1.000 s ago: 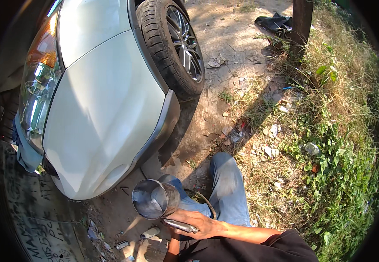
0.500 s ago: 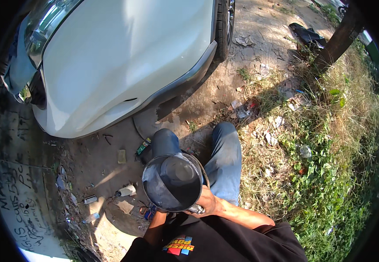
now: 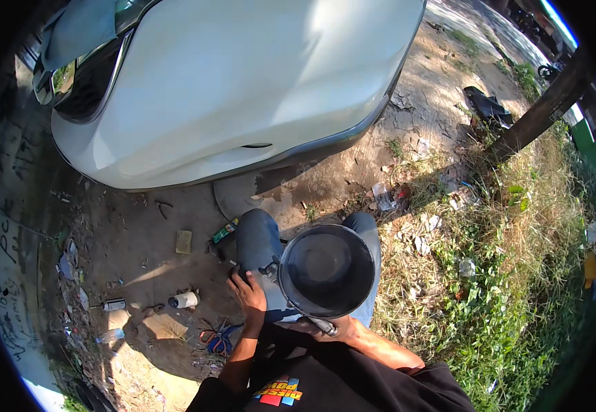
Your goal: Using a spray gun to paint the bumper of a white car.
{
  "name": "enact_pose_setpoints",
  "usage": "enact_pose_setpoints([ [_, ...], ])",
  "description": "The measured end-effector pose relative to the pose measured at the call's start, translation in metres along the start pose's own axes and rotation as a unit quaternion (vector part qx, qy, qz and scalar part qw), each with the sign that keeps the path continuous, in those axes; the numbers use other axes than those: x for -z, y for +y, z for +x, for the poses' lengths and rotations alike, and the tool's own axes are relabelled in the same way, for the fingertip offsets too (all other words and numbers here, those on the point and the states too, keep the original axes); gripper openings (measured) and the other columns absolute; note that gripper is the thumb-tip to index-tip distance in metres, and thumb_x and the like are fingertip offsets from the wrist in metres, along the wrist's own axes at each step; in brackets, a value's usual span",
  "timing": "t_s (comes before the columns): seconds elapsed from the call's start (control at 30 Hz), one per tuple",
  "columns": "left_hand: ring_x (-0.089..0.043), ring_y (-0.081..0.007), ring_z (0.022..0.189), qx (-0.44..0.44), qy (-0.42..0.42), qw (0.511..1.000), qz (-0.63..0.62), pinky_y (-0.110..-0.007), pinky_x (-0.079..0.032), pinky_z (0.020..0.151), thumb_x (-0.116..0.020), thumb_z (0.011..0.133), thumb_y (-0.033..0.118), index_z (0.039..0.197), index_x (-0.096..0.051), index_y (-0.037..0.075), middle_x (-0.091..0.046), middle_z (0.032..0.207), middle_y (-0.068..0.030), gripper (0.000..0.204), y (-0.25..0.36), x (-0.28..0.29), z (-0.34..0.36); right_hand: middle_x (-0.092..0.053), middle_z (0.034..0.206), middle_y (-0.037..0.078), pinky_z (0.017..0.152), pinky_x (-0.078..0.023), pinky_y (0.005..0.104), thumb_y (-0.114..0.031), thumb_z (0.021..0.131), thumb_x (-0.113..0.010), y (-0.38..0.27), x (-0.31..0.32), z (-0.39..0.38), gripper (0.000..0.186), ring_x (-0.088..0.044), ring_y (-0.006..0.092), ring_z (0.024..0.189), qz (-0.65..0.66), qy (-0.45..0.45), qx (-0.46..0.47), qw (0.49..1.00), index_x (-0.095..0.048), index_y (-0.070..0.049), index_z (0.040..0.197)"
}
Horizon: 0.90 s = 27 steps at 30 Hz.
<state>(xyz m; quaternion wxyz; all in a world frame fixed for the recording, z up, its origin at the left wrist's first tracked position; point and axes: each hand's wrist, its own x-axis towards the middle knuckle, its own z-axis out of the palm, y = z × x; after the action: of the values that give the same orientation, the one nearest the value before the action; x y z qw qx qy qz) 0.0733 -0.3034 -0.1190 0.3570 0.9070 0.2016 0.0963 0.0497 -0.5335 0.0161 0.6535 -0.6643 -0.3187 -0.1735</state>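
Spray gun [image 3: 268, 270] clasped in right grip [image 3: 337, 329]; cup [image 3: 353, 275] above it uncapped, fill unclear; left grip [image 3: 248, 296] spread.

1. Slab [image 3: 27, 206], left: dark handwriting [image 3: 11, 237], several lines of letters plus some digits, sideways, partly faded.
2. Shirt [image 3: 353, 374]: chest print [image 3: 279, 393], yellow block capitals over red and blue patches.
3. Green pack [image 3: 224, 232]: pale marks, too small to read.

Dusty ground [image 3: 133, 250] spreads left of my left hand [image 3: 248, 295], carrying an off-white cylinder [image 3: 185, 299], a small can [image 3: 113, 305], a clear bottle [image 3: 110, 336] and a flat brown scrap [image 3: 165, 327]; farther ahead lies a yellowish square block [image 3: 183, 242].
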Motion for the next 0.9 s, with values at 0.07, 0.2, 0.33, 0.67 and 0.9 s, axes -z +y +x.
enact_pose_setpoints([
  [0.07, -0.045, -0.0545, 0.131, -0.025, 0.014, 1.000, -0.011, -0.059, -0.039, 0.108, -0.050, 0.110, 0.030, 0.147, -0.044, 0.000, -0.045, 0.139, -0.0340, 0.048, 0.005, 0.001, -0.001, -0.072, 0.104, 0.016, 0.077, -0.059, 0.0359, -0.011, 0.100, -0.066, 0.000, 0.005, 0.012, 0.033, -0.072, 0.0256, 0.085, -0.041, 0.022, -0.031, 0.998, -0.065, -0.005, 0.133],
  [0.2, -0.042, -0.0549, 0.137, -0.018, 0.008, 0.999, -0.036, -0.059, -0.036, 0.112, -0.056, 0.108, 0.030, 0.145, -0.048, 0.004, -0.045, 0.144, -0.0329, 0.046, 0.017, -0.006, -0.004, -0.067, 0.098, 0.019, 0.068, -0.054, 0.0374, -0.029, 0.109, -0.057, -0.018, 0.022, 0.054, 0.062, -0.063, 0.0231, 0.075, -0.037, 0.050, -0.016, 0.998, -0.030, -0.009, 0.162],
  [0.33, -0.043, -0.0525, 0.139, -0.126, -0.002, 0.992, 0.021, -0.062, -0.036, 0.113, -0.059, 0.105, 0.027, 0.139, -0.053, 0.001, -0.047, 0.145, -0.0307, 0.043, 0.036, -0.003, -0.005, -0.066, 0.098, 0.019, 0.074, -0.053, 0.0398, -0.035, 0.110, -0.056, -0.021, 0.037, 0.069, 0.065, -0.064, 0.0238, 0.080, 0.016, 0.177, -0.043, 0.983, -0.028, -0.003, 0.160],
  [0.67, -0.038, -0.0398, 0.150, -0.348, -0.323, 0.874, -0.101, -0.071, -0.022, 0.120, -0.053, 0.109, 0.028, 0.140, -0.057, 0.014, -0.047, 0.154, -0.0170, 0.034, 0.085, -0.059, -0.017, -0.060, 0.099, 0.008, 0.071, -0.044, 0.0342, -0.032, 0.111, -0.054, -0.053, 0.106, 0.136, 0.035, -0.052, 0.0166, 0.079, -0.001, 0.419, -0.049, 0.907, -0.054, 0.001, 0.119],
  [0.9, -0.040, -0.0366, 0.151, -0.450, -0.390, 0.803, -0.032, -0.069, -0.023, 0.121, -0.044, 0.113, 0.036, 0.146, -0.053, 0.016, -0.052, 0.151, -0.0128, 0.040, 0.103, -0.077, -0.020, -0.061, 0.094, 0.008, 0.067, -0.044, 0.0334, -0.029, 0.111, -0.054, -0.082, 0.166, 0.165, 0.033, -0.054, 0.0160, 0.074, -0.087, 0.442, -0.019, 0.893, -0.059, 0.002, 0.117],
])
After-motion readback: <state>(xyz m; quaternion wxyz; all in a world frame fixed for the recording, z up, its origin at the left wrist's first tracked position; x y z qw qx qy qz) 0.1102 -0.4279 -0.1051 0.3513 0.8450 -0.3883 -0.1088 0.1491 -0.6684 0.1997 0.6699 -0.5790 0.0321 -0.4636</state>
